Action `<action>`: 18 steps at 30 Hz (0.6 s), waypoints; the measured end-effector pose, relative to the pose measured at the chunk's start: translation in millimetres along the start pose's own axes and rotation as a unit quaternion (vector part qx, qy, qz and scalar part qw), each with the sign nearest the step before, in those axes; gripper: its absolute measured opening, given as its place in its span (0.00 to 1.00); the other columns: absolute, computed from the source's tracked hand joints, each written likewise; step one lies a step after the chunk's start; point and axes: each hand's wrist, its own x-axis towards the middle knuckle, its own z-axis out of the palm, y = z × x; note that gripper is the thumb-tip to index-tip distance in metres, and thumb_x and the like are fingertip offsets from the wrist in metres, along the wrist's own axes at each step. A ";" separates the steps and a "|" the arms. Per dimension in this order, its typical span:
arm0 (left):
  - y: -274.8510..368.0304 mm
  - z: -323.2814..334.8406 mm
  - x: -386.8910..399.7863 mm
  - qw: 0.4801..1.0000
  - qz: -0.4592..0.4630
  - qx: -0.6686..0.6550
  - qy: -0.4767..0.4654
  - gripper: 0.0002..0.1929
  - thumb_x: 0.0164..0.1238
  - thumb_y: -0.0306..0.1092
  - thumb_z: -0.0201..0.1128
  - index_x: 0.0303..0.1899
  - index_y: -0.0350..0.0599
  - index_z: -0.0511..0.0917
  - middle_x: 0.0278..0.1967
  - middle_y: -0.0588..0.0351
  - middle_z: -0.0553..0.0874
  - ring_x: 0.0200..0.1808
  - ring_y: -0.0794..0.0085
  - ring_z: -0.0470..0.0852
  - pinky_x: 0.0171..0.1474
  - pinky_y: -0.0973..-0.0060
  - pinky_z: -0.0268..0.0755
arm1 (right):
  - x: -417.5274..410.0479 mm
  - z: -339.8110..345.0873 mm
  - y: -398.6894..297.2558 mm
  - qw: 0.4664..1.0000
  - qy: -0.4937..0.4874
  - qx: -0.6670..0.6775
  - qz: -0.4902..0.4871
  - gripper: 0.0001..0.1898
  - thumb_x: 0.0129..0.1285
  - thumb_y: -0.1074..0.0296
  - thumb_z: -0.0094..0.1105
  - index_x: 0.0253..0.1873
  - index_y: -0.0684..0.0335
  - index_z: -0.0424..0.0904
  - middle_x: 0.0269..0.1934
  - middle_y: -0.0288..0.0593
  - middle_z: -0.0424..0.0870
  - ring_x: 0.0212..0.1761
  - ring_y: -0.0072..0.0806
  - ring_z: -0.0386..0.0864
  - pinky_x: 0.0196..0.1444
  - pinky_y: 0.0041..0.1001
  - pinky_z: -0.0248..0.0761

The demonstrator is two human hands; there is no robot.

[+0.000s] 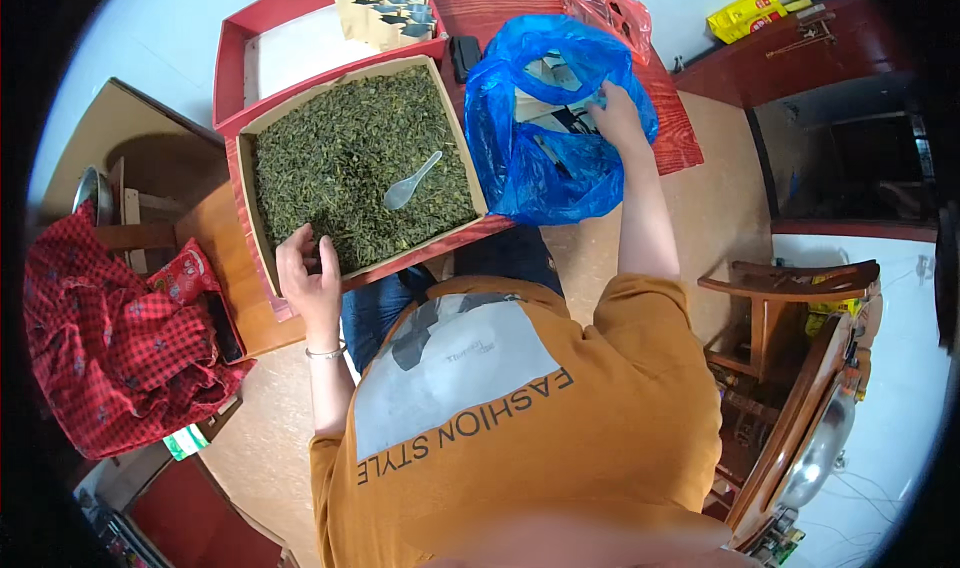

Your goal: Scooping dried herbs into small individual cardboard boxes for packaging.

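Note:
My left hand (309, 279) rests at the near left corner of a shallow cardboard box (454, 110), its fingers apart over the rim. Loose dried green leaves (352, 133), which look like tea, fill this box. On top of the leaves lies a translucent spoon (409, 185), handle tilted away to the right. At the right, my right hand (621, 118) reaches over the opening of a blue plastic bag (555, 185). Inside the bag are several flat packets (551, 73). Whether my right fingertips grip one of them is hard to tell.
Behind the leaves, a red box (232, 73) holds rows of small kraft-paper pouches (382, 13). A black object (465, 58) and a red plastic bag (607, 5) lie on the red table (679, 137). Checked red cloth (120, 328) drapes at left; a wooden chair (787, 283) stands right.

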 end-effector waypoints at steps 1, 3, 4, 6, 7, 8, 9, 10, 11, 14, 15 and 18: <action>0.0 0.7 -0.9 1.000 -0.016 -0.002 -0.002 0.15 0.68 0.26 0.74 0.54 0.42 0.84 0.44 0.54 0.86 0.38 0.69 0.85 0.41 0.73 0.81 | 4.7 4.0 -0.2 1.000 0.002 0.002 0.003 0.21 0.67 0.62 0.67 0.60 0.67 0.81 0.57 0.62 0.85 0.57 0.57 0.84 0.59 0.47 0.77; 0.2 1.4 -1.2 1.000 -0.028 -0.004 -0.004 0.15 0.68 0.27 0.74 0.54 0.42 0.84 0.43 0.54 0.86 0.38 0.69 0.85 0.41 0.72 0.81 | 14.2 12.7 -3.0 0.996 -0.022 -0.055 0.061 0.26 0.62 0.59 0.73 0.60 0.69 0.79 0.59 0.65 0.84 0.61 0.57 0.84 0.62 0.49 0.77; 0.3 1.4 -0.6 1.000 -0.028 0.004 -0.011 0.14 0.68 0.27 0.74 0.54 0.42 0.84 0.42 0.54 0.86 0.38 0.68 0.85 0.41 0.72 0.81 | 18.4 16.8 -5.0 0.996 -0.020 -0.053 0.063 0.26 0.62 0.59 0.73 0.60 0.69 0.79 0.59 0.65 0.84 0.61 0.57 0.84 0.62 0.49 0.77; 0.1 1.8 -0.2 0.999 -0.026 0.013 -0.017 0.14 0.68 0.27 0.73 0.53 0.42 0.84 0.42 0.54 0.86 0.38 0.68 0.85 0.41 0.72 0.81 | 24.7 24.1 -11.6 0.986 -0.026 -0.080 0.144 0.28 0.60 0.54 0.77 0.59 0.67 0.82 0.62 0.65 0.82 0.66 0.58 0.80 0.66 0.49 0.77; -0.3 1.9 -0.1 0.999 -0.023 0.015 -0.018 0.13 0.68 0.27 0.73 0.53 0.42 0.84 0.41 0.53 0.86 0.38 0.67 0.86 0.41 0.71 0.81 | 25.2 25.8 -14.4 0.986 -0.025 -0.078 0.144 0.28 0.60 0.54 0.77 0.59 0.67 0.82 0.62 0.65 0.82 0.66 0.58 0.80 0.66 0.49 0.77; -0.9 1.6 0.1 0.999 -0.019 0.018 -0.019 0.13 0.69 0.27 0.73 0.52 0.42 0.84 0.40 0.53 0.86 0.38 0.66 0.86 0.41 0.71 0.81 | 25.2 26.9 -16.6 0.983 -0.042 -0.078 0.160 0.28 0.60 0.53 0.77 0.59 0.66 0.82 0.63 0.65 0.82 0.66 0.58 0.81 0.66 0.49 0.77; -0.8 1.0 -0.2 0.999 -0.018 0.020 -0.018 0.13 0.69 0.27 0.73 0.52 0.42 0.84 0.40 0.53 0.86 0.38 0.66 0.86 0.41 0.71 0.81 | 25.6 26.9 -21.4 0.980 -0.060 -0.078 0.175 0.29 0.60 0.53 0.76 0.60 0.66 0.82 0.64 0.66 0.82 0.65 0.57 0.82 0.67 0.48 0.77; -0.5 0.2 -0.7 0.999 -0.020 0.026 -0.020 0.13 0.69 0.27 0.73 0.52 0.42 0.84 0.40 0.53 0.86 0.38 0.66 0.86 0.42 0.70 0.81 | 26.6 26.5 -26.2 0.980 -0.061 -0.076 0.175 0.29 0.60 0.53 0.76 0.60 0.66 0.82 0.64 0.66 0.82 0.65 0.57 0.82 0.67 0.48 0.77; -0.7 -0.7 -0.8 0.999 -0.022 0.032 -0.022 0.12 0.69 0.27 0.73 0.51 0.42 0.84 0.40 0.53 0.86 0.38 0.65 0.86 0.42 0.70 0.81 | 28.0 25.9 -30.6 0.978 -0.062 -0.049 0.192 0.30 0.60 0.56 0.76 0.62 0.67 0.80 0.62 0.67 0.83 0.64 0.58 0.83 0.66 0.48 0.77; 0.3 -0.6 -0.7 0.998 -0.016 0.047 -0.032 0.12 0.69 0.27 0.73 0.51 0.42 0.84 0.40 0.53 0.86 0.38 0.64 0.86 0.43 0.68 0.80 | 28.6 24.2 -26.4 0.981 -0.049 -0.009 0.189 0.29 0.60 0.58 0.75 0.62 0.68 0.80 0.58 0.68 0.86 0.61 0.60 0.85 0.65 0.48 0.78; 0.5 0.4 -0.3 0.998 -0.013 0.046 -0.034 0.12 0.69 0.27 0.73 0.51 0.42 0.84 0.40 0.53 0.86 0.38 0.64 0.86 0.43 0.68 0.80 | 28.1 23.5 -21.3 0.985 -0.035 0.004 0.169 0.27 0.61 0.57 0.73 0.61 0.67 0.82 0.56 0.67 0.87 0.59 0.60 0.85 0.63 0.48 0.78; 0.9 7.8 2.1 0.999 0.002 0.037 -0.030 0.11 0.69 0.27 0.72 0.50 0.41 0.85 0.39 0.52 0.86 0.38 0.63 0.85 0.43 0.68 0.79 | 23.8 17.8 -3.4 0.989 -0.001 0.008 0.146 0.20 0.62 0.56 0.69 0.53 0.64 0.88 0.51 0.64 0.89 0.55 0.59 0.87 0.58 0.49 0.79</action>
